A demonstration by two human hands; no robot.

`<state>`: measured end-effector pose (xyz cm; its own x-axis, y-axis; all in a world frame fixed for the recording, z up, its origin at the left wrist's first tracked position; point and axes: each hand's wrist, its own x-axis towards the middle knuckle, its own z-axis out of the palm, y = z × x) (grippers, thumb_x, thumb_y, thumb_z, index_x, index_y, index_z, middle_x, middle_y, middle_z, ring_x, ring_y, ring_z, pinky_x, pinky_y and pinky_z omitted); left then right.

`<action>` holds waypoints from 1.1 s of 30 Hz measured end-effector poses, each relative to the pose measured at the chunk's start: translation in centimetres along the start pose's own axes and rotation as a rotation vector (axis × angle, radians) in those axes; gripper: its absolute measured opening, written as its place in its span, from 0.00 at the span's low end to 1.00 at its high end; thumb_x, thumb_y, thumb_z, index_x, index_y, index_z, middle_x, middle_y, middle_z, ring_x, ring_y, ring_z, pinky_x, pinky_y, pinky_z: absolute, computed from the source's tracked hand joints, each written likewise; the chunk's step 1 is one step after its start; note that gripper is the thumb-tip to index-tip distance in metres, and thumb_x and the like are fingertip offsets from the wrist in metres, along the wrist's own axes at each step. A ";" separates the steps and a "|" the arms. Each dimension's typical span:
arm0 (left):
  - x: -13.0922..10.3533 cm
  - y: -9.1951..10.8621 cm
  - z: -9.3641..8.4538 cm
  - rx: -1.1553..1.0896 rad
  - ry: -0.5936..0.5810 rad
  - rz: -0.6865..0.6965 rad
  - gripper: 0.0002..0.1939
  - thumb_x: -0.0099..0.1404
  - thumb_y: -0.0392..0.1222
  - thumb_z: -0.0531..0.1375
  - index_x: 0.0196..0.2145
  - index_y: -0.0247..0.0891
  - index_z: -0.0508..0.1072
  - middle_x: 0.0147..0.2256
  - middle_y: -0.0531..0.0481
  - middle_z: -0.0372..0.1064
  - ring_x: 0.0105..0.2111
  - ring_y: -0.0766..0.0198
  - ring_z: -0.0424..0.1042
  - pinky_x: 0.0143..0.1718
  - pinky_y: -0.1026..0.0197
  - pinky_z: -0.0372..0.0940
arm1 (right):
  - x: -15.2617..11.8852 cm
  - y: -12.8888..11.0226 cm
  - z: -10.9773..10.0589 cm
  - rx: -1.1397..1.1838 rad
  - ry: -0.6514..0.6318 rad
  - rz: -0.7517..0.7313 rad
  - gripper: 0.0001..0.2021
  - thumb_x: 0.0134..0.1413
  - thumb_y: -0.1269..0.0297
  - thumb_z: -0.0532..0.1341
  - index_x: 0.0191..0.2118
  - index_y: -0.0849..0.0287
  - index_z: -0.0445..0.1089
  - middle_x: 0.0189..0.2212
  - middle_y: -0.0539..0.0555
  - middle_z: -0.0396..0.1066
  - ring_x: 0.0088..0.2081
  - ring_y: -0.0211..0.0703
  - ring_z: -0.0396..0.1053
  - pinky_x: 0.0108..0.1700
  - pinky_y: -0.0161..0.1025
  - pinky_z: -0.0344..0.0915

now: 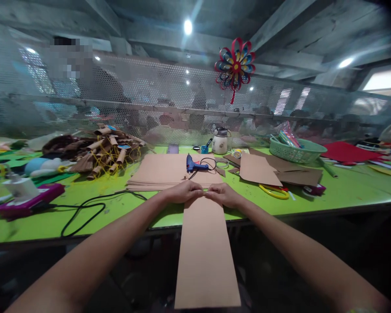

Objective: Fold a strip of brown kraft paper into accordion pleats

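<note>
A long tan cardboard sheet [207, 256] extends from the table's front edge toward me. Its far end is gripped by my left hand [185, 192] and my right hand [224, 195], thumbs close together and fingers curled over the edge. The fingertips beneath the board are hidden. Just beyond the hands lies a stack of tan cardboard [159, 169], with a blue glue gun [195, 165] resting on top of it.
A purple power strip [31, 202] with a black cable is at left, near a pile of brown rolled pieces [112, 152]. Behind stand a jug [220, 141] and a mesh partition [169, 95]. At right are cardboard pieces [259, 168], yellow scissors handles [273, 192] and a green basket [298, 152].
</note>
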<state>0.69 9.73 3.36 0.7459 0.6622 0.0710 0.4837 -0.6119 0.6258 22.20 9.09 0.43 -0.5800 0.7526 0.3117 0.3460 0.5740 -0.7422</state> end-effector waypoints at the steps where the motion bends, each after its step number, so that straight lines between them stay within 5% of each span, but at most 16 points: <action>1: 0.0 0.0 0.0 0.003 -0.001 -0.003 0.24 0.67 0.57 0.48 0.28 0.33 0.68 0.21 0.54 0.60 0.23 0.68 0.59 0.25 0.66 0.55 | 0.0 -0.1 0.0 0.022 -0.004 0.007 0.20 0.54 0.49 0.58 0.25 0.63 0.66 0.19 0.46 0.57 0.23 0.33 0.53 0.25 0.32 0.51; 16: 1.6 2.4 -0.5 0.362 -0.036 -0.052 0.14 0.61 0.44 0.54 0.28 0.33 0.74 0.23 0.51 0.66 0.23 0.69 0.59 0.24 0.67 0.51 | -0.2 -0.5 -0.3 0.165 -0.065 0.095 0.21 0.49 0.45 0.61 0.25 0.62 0.64 0.16 0.44 0.53 0.20 0.31 0.48 0.22 0.32 0.46; 27: 2.4 -1.0 -0.7 0.041 -0.047 0.055 0.18 0.63 0.51 0.55 0.31 0.32 0.74 0.28 0.51 0.66 0.29 0.67 0.63 0.30 0.67 0.56 | 0.3 0.4 -0.8 0.183 -0.018 0.067 0.20 0.55 0.48 0.57 0.28 0.63 0.68 0.23 0.50 0.61 0.26 0.36 0.56 0.29 0.34 0.53; 33: 2.0 -0.9 -0.8 -0.049 -0.042 0.002 0.24 0.64 0.56 0.53 0.35 0.30 0.75 0.29 0.49 0.68 0.29 0.66 0.63 0.30 0.66 0.57 | 0.5 0.8 -0.6 0.158 0.049 0.083 0.19 0.55 0.49 0.57 0.26 0.62 0.66 0.22 0.49 0.60 0.26 0.36 0.56 0.28 0.34 0.53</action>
<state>1.42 11.93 3.56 0.7658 0.6418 0.0404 0.4601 -0.5907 0.6628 22.64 10.06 0.34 -0.5164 0.8123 0.2712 0.2689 0.4544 -0.8492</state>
